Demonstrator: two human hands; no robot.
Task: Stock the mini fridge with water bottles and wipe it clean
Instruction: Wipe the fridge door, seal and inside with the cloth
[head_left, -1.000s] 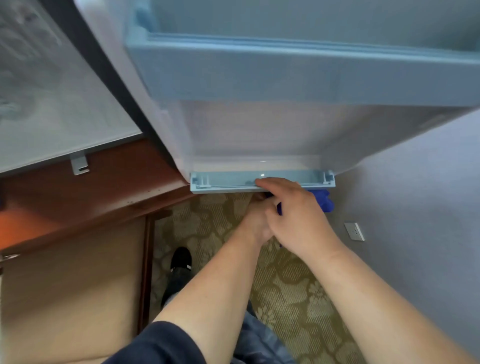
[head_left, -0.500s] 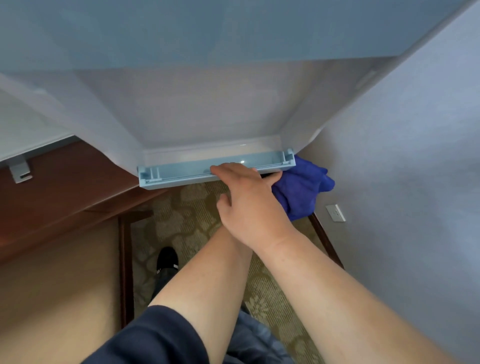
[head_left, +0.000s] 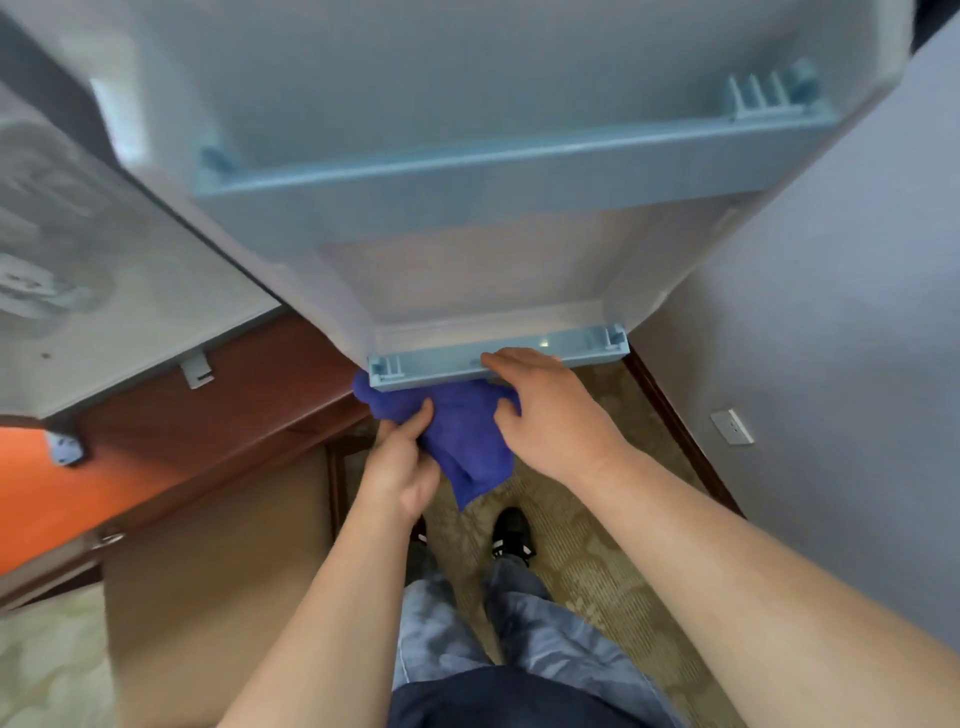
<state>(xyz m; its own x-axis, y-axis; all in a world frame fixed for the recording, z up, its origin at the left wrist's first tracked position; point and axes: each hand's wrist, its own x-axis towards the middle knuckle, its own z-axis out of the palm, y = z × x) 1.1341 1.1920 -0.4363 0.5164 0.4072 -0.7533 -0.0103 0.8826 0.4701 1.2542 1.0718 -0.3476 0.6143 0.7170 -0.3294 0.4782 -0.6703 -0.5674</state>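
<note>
The mini fridge door (head_left: 467, 270) hangs open in front of me, its white inner side showing. A pale blue lower door shelf (head_left: 431, 366) runs along its bottom edge. My left hand (head_left: 400, 467) grips a bunched blue cloth (head_left: 462, 436) just under that shelf, toward its left end. My right hand (head_left: 550, 410) holds the shelf near its middle, fingers over the top and thumb underneath against the cloth. No water bottles are in view.
A larger blue upper door shelf (head_left: 493, 176) crosses the door above. The fridge body (head_left: 104, 260) sits at left on a red-brown wooden cabinet (head_left: 234, 415). A grey wall with a socket (head_left: 732, 426) stands close on the right. My shoes (head_left: 511, 530) are on patterned carpet.
The blue cloth has moved from the right end of the lower shelf to under its left part, and my left hand now shows gripping it. My right hand stays on the shelf.
</note>
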